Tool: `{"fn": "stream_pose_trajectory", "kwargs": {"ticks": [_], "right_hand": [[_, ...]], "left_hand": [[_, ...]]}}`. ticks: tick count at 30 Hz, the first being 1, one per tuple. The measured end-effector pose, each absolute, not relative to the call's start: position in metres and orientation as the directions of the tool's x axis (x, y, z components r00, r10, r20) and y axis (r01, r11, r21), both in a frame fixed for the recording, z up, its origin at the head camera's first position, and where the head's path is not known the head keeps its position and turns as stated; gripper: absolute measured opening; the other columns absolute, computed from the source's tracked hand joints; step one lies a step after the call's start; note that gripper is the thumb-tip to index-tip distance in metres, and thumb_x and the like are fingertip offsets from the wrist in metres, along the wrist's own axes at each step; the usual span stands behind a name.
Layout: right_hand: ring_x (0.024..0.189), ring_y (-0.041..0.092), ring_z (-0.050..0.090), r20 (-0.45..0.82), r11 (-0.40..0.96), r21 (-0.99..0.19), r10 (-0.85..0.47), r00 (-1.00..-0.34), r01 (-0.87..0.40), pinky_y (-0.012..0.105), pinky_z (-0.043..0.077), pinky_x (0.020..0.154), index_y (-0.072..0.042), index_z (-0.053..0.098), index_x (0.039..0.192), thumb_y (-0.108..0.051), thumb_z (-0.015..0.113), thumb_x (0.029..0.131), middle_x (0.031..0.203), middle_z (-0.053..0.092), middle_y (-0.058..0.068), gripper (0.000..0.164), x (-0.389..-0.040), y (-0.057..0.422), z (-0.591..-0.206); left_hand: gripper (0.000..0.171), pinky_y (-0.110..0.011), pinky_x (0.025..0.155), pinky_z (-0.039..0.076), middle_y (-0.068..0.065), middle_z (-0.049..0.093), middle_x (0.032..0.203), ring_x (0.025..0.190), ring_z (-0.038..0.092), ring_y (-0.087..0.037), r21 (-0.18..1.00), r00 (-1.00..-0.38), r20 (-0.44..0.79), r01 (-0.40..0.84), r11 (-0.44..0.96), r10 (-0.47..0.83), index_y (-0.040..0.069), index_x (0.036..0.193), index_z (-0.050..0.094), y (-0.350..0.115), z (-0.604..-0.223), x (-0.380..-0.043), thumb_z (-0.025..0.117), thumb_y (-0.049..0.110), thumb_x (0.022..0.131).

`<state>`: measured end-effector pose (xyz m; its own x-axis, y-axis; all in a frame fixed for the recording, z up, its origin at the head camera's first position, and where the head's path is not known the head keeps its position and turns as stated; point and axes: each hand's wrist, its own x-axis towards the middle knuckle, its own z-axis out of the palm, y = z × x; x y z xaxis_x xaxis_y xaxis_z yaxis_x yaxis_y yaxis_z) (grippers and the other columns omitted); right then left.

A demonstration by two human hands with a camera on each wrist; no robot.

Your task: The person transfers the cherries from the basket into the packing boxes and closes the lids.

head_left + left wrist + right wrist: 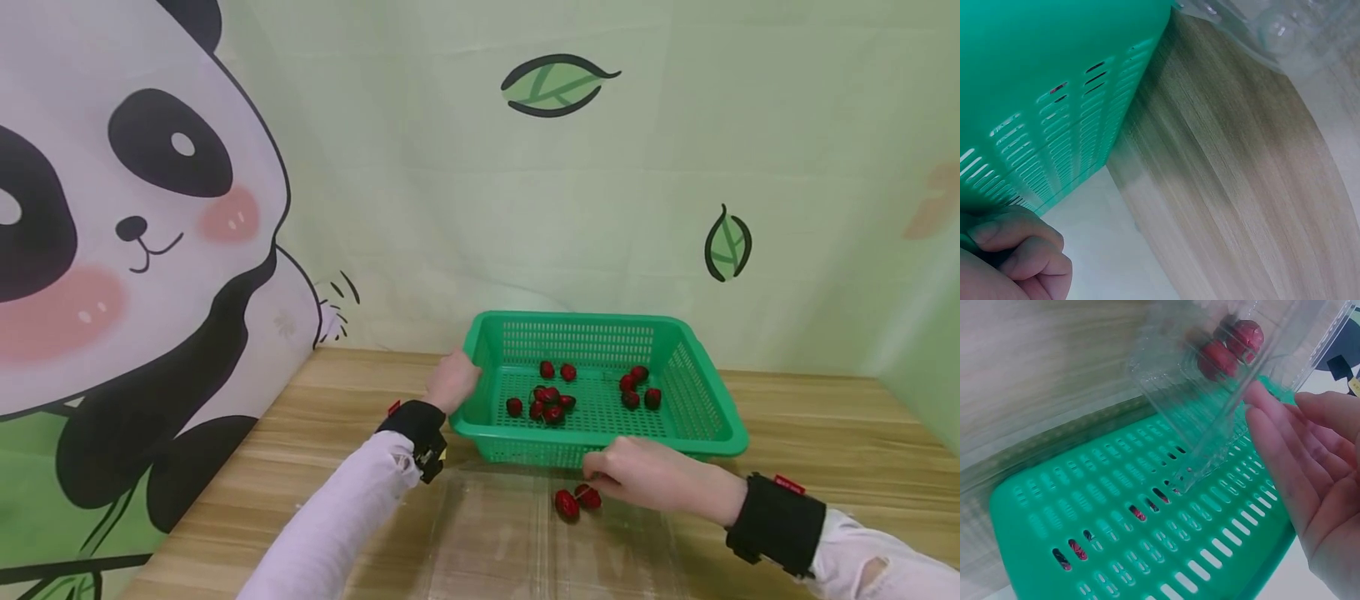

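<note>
The left hand (pixel 452 382) curls round the left rim of the green basket (pixel 562 437), a grip that should brace it well. The right hand (pixel 637 473) is just before the basket's front wall, fingers extended and parted from the thumb, nothing visibly pinched. Two red fruits (pixel 567 505) lie in front of the basket, in the clear container (pixel 491 533); loose fruits (pixel 553 412) sit inside the basket. A light fingertip touch seems best, since skins may bruise. The basket's front wall and container's thin side likely call for lifting over. Behind the basket hangs a printed backdrop (pixel 420 167); beneath it is the bench (pixel 810 433).
</note>
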<state>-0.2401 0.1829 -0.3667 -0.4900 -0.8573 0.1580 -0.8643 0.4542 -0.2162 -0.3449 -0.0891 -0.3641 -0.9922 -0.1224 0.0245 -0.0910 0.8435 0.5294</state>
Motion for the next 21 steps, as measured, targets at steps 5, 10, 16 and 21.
{"fn": "stream_pose_trajectory", "kwargs": {"ticks": [5,10,16,21], "right_hand": [[0.062,-0.006,0.057,0.161,0.467,-0.241,-0.846,-0.509,-0.851,0.016,0.049,0.062,-0.009,0.073,0.092,-0.005,0.070,0.097,0.080,0.074,0.000,0.007,-0.237,0.183,-0.364],[0.062,-0.006,0.057,0.179,0.452,-0.236,-0.850,-0.495,-0.860,0.015,0.047,0.060,-0.010,0.073,0.088,-0.008,0.071,0.096,0.077,0.073,-0.004,0.009,-0.236,0.182,-0.364],[0.061,-0.009,0.054,0.188,0.442,-0.274,-0.846,-0.499,-0.854,0.013,0.046,0.059,-0.010,0.074,0.087,-0.009,0.072,0.096,0.076,0.074,-0.003,0.010,-0.232,0.180,-0.359],[0.061,-0.012,0.047,0.209,0.414,-0.306,-0.849,-0.485,-0.857,0.012,0.045,0.059,-0.009,0.075,0.089,-0.008,0.072,0.096,0.077,0.074,-0.002,0.008,-0.229,0.178,-0.349]], "left_hand": [[0.042,-0.053,0.091,0.057,-0.029,0.068,0.125,0.114,0.068,-0.041,0.530,-0.993,0.031,-0.079,0.845,-0.112,-0.011,0.131,0.056,-0.089,-0.364,-0.344,0.056,0.020,0.102],[0.042,-0.051,0.090,0.057,-0.028,0.068,0.124,0.113,0.069,-0.040,0.525,-0.993,0.031,-0.078,0.848,-0.111,-0.011,0.131,0.056,-0.089,-0.364,-0.344,0.056,0.020,0.103],[0.039,-0.051,0.088,0.058,-0.028,0.069,0.121,0.111,0.069,-0.040,0.532,-0.992,0.027,-0.090,0.842,-0.124,-0.010,0.129,0.058,-0.088,-0.364,-0.343,0.056,0.019,0.103],[0.038,-0.050,0.086,0.058,-0.028,0.070,0.119,0.108,0.070,-0.040,0.531,-0.992,0.038,-0.082,0.843,-0.121,-0.010,0.127,0.058,-0.088,-0.363,-0.342,0.056,0.018,0.103]]}}
